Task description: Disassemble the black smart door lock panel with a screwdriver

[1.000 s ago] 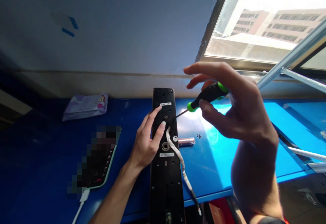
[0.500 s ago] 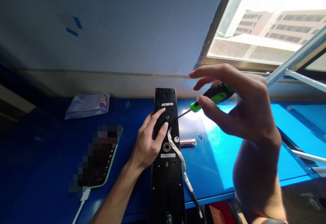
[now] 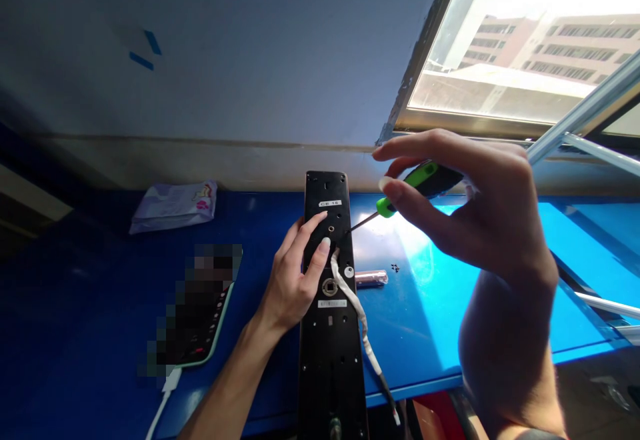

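A long black lock panel lies lengthwise on the blue table, back side up. My left hand rests flat on the panel's left edge, fingers spread over its upper half. My right hand holds a screwdriver with a green and black handle; its thin tip touches the panel's right edge near the top. A white wrapped cable runs from the panel's middle down over the table's front edge.
A phone on a white charging cable lies left of the panel. A tissue packet sits at the back left. A small metal cylinder and tiny dark screws lie right of the panel. A window is at the upper right.
My right hand has closed its thumb and forefinger further around the screwdriver handle, which has turned slightly. The left hand and panel stay put.
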The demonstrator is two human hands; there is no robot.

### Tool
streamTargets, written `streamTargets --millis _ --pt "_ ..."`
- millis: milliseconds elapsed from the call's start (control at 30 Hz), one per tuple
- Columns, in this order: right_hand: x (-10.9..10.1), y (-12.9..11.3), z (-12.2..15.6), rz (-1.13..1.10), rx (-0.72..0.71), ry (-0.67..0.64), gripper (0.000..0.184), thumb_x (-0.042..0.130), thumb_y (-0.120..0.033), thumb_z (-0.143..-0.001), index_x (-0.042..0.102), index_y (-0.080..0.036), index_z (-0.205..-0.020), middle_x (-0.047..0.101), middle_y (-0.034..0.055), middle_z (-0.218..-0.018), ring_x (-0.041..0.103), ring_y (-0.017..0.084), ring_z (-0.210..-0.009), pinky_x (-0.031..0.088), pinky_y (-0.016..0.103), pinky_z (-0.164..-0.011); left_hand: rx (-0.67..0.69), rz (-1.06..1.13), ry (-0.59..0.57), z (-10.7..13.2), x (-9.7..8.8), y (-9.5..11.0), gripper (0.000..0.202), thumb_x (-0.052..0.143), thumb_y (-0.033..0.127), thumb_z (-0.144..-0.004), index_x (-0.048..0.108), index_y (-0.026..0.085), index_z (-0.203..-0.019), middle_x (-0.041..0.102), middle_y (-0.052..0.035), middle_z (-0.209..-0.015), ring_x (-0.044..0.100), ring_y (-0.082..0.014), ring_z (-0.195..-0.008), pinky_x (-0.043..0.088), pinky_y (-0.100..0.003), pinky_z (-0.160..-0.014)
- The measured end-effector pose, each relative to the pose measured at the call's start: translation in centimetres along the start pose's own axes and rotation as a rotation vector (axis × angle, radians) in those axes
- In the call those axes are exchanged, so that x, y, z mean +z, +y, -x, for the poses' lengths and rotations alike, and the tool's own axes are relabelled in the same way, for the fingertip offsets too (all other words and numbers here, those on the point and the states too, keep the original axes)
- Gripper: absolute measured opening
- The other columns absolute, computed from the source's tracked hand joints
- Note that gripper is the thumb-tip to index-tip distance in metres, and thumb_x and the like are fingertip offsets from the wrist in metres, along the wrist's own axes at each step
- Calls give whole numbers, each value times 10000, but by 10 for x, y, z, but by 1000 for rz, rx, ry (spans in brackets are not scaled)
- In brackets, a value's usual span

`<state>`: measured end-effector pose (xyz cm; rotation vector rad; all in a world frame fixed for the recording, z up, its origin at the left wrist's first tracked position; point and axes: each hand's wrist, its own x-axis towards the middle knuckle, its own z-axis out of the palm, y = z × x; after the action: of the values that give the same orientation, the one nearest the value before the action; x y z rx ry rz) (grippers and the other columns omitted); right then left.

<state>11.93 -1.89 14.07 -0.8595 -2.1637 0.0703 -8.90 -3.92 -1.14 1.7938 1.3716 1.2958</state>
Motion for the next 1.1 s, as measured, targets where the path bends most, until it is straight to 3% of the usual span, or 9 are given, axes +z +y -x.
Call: streamTargets --millis 100,300,400,567,733,833,933,1000,1100 --pt "2 1 0 -32 18 41 207 716 -405 -960 769 -209 -1000 783 29 -875 728 162 -668 574 336 -596 11 -13 0 0 0 -1 458 456 421 -1064 553 245 -1475 591 -85 -1496 562 -260 -1394 427 -438 -1220" --pt "1 5 1 -31 -28 77 230 778 -364 -925 753 -215 -751 746 -8 -689 685 139 -591 519 321 -537 6 -21 5 0 -1 -1 459 444 427 -1062 563 246 -1466 599 -87 -1489 572 -265 -1388 433 -446 -1218" --pt "-4 6 2 9 -29 48 70 738 -281 -945 783 -239 -912 786 -1 -828 730 163 -688 593 339 -618 0 -25 4 -1 -1 -1 458 443 431 -1065 566 248 -1466 593 -83 -1500 568 -265 -1391 433 -443 -1218" --pt "-7 3 1 -74 -65 -59 467 659 -124 -880 654 -292 -1316 746 1 -1222 731 197 -1042 638 348 -871 4 -25 9 0 -1 -2 458 431 423 -1072 567 242 -1471 597 -82 -1492 570 -260 -1387 435 -431 -1214" --pt "0 3 0 3 -14 37 177 734 -329 -936 746 -225 -1078 776 17 -900 723 159 -721 597 314 -669 -2 -32 1 1 -1 -1 447 432 428 -1071 578 261 -1459 592 -75 -1503 563 -267 -1396 434 -449 -1217" --pt "2 4 0 -58 -6 54 247 734 -447 -950 763 -208 -898 749 -5 -759 677 116 -603 526 285 -558 6 -31 4 0 0 -1 441 425 425 -1075 585 255 -1450 593 -75 -1499 563 -259 -1397 432 -438 -1219" --pt "1 4 0 -44 -47 50 266 735 -403 -961 744 -211 -777 720 -17 -678 647 102 -573 488 286 -530 12 -27 4 0 0 -3 436 432 414 -1077 582 254 -1454 591 -72 -1502 564 -249 -1395 430 -422 -1220" --pt "-1 4 0 -18 -70 47 223 732 -345 -967 746 -213 -789 734 -15 -704 652 100 -583 506 284 -546 12 -24 3 0 -1 -4 434 432 412 -1078 579 258 -1456 589 -69 -1505 565 -248 -1393 428 -423 -1221" --pt "-3 5 1 -12 -66 28 119 662 -215 -986 760 -217 -1054 784 -12 -895 723 109 -705 589 273 -680 15 -20 1 0 -1 -4 430 429 409 -1082 577 258 -1457 589 -68 -1504 560 -247 -1396 428 -427 -1219"
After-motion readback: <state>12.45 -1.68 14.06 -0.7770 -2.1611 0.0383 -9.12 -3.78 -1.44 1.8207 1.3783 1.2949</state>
